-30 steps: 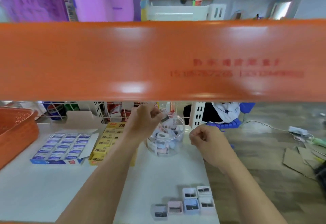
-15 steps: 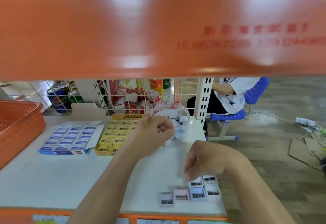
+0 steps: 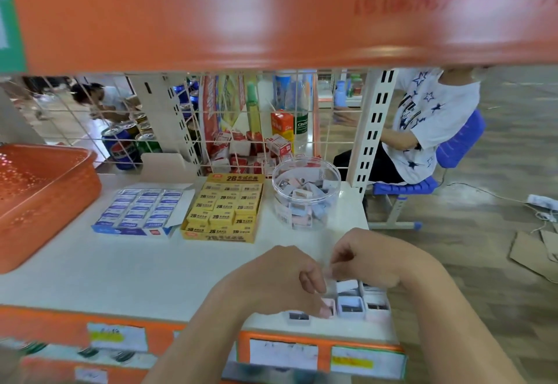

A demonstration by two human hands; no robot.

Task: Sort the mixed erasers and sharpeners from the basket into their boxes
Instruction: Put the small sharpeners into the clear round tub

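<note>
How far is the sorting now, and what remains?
Done: the blue eraser box and yellow eraser box look full, and the clear tub holds many sharpeners. In hand: left hand and right hand are over the loose sharpeners at the shelf front. Left: those few probably belong in the tub.

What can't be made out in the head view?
Head view:
- Left hand grip: curled fingers hide whether it holds anything.
- Right hand grip: fingertips blurred.
- Loose sharpeners: partly under both hands.
- Orange basket: cut by left edge, bottom behind its wall.
- Shelf labels: blurred.
</note>
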